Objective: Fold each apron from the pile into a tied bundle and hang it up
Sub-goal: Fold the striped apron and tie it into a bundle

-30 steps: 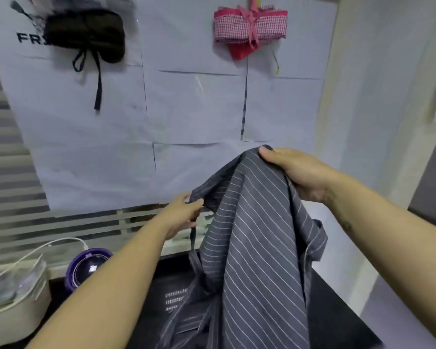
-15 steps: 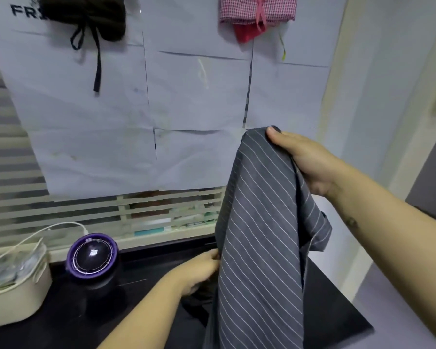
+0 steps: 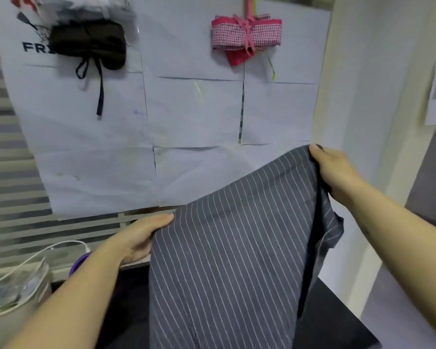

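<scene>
1. Counting aprons, you have three. One grey pinstriped apron is between your hands, and two tied bundles hang on the papered wall: a black bundle at upper left and a pink checked bundle at upper right.
2. The striped apron hangs spread above the black counter. Its lower part is cut off by the bottom of the view, and its right side folds back out of sight. A purple round object is mostly hidden behind your left forearm.
3. Your left hand pinches the lower left end of the cloth's top edge, thumb in front, fingers hidden behind it. Your right hand grips the raised right corner, fingers curled over the hem.
</scene>
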